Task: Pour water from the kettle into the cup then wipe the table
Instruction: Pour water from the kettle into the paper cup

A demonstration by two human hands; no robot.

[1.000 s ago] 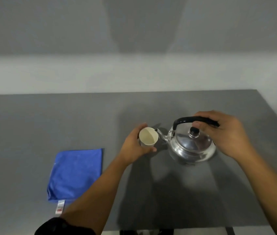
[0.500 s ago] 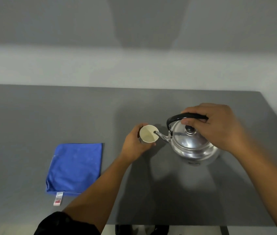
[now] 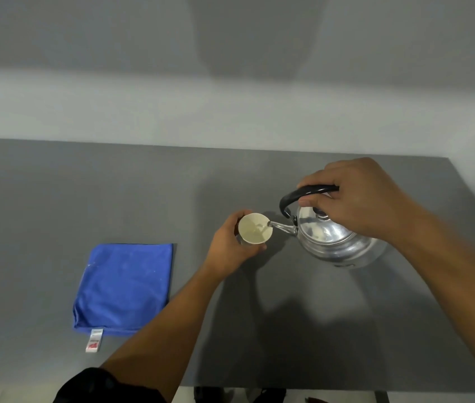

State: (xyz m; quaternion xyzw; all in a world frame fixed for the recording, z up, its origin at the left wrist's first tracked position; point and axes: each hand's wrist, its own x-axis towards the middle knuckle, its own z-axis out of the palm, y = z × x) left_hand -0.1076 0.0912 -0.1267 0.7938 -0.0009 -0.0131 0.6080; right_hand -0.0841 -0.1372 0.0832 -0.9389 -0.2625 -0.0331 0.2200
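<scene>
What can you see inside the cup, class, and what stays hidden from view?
Inside the cup, pale inner walls and a little water show, just below the kettle spout tip. The left hand covers its outer near side, and its base is hidden.

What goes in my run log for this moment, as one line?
stage: pouring | right hand: tilts kettle by handle | left hand: steadies cup | spout over cup | blue cloth: untouched

kettle [image 3: 335,239]: steel, tilted, spout over cup | cup [image 3: 255,228]: pale, upright | cloth [image 3: 124,287]: blue, folded flat

Grey table [image 3: 56,199], folded blue cloth [image 3: 124,287] lying flat near its left
</scene>
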